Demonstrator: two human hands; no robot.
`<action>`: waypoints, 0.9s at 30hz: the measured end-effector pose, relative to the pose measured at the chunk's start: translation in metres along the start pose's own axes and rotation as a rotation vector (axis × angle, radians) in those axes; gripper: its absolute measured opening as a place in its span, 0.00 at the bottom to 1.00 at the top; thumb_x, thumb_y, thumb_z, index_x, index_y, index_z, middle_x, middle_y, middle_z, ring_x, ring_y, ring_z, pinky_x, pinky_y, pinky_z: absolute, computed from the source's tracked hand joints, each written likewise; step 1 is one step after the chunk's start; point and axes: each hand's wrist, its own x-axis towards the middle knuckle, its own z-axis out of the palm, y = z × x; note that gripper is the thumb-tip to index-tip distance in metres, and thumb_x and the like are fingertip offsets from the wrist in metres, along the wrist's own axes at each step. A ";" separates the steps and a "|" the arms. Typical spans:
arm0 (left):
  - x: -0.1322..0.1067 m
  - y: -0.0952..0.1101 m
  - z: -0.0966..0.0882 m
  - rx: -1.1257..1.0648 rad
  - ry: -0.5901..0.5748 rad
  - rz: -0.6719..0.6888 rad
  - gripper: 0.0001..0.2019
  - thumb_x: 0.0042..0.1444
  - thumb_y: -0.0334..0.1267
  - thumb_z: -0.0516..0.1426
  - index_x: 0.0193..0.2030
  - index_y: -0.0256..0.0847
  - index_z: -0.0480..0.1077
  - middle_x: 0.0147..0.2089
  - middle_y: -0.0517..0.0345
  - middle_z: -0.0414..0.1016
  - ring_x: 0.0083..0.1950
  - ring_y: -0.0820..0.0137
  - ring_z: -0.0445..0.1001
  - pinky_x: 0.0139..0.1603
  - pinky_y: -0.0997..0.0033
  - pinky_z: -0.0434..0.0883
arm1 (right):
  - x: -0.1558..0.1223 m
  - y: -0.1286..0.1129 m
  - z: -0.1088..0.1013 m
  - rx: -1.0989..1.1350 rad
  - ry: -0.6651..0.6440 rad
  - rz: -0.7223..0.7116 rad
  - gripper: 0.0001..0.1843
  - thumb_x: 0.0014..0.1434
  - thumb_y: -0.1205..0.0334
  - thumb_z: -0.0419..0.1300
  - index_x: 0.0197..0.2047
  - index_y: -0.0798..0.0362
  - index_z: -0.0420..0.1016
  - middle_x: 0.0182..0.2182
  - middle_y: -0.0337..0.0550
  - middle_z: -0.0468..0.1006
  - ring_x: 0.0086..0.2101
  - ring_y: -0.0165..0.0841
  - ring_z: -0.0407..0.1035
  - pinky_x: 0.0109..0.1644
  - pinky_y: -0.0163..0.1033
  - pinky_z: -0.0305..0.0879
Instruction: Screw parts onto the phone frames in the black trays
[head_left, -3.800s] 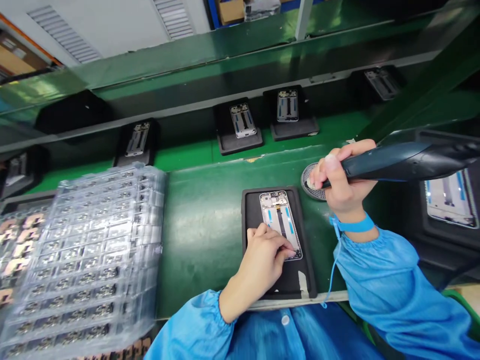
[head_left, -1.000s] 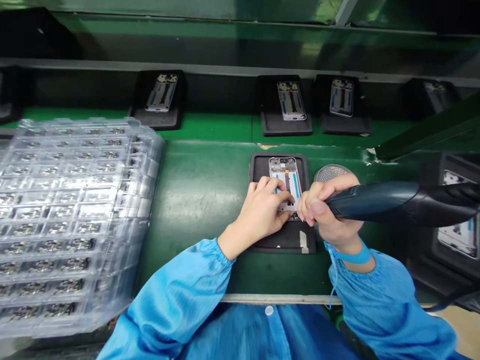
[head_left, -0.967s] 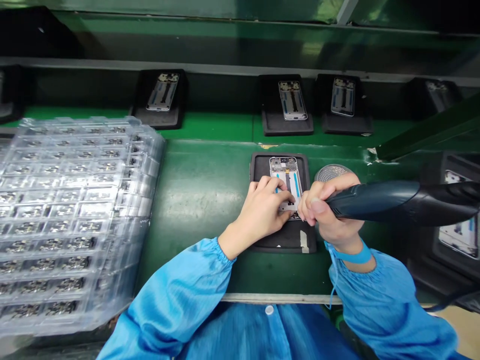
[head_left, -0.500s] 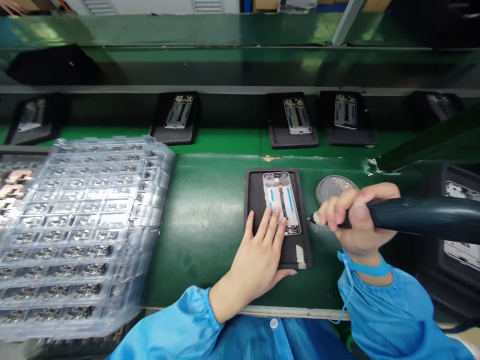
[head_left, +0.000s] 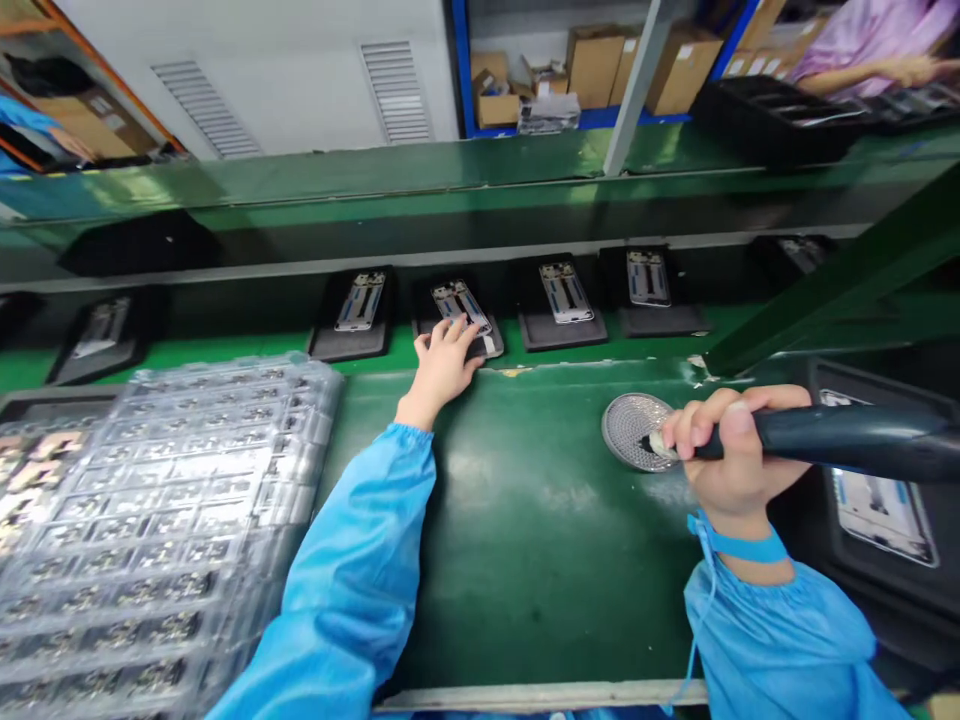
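In the upper centre of the frame, the left hand (head_left: 441,368) is laid, fingers loosely spread, over the near end of a phone (head_left: 455,300) in a black tray (head_left: 493,346); whether anything is pinched cannot be told. If uneven pressure is applied, the phone might be slid askew; by a sideways push, the neighbouring tray (head_left: 564,335) just to the right could be bumped. Right of centre, a screwdriver (head_left: 840,438) is gripped in the right hand (head_left: 739,455), its tip over a round dish (head_left: 626,425), which could be tipped by a careless dip. At lower left, the plastic stack (head_left: 187,500) might be snagged by the nearby left sleeve (head_left: 352,570).
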 end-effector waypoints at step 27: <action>-0.158 0.074 0.008 -0.286 0.212 0.522 0.17 0.85 0.21 0.52 0.63 0.43 0.77 0.57 0.47 0.84 0.57 0.56 0.80 0.57 0.57 0.73 | 0.020 0.033 -0.033 -0.180 0.060 0.137 0.35 0.69 0.32 0.89 0.48 0.42 0.72 0.24 0.24 0.73 0.17 0.30 0.66 0.24 0.37 0.73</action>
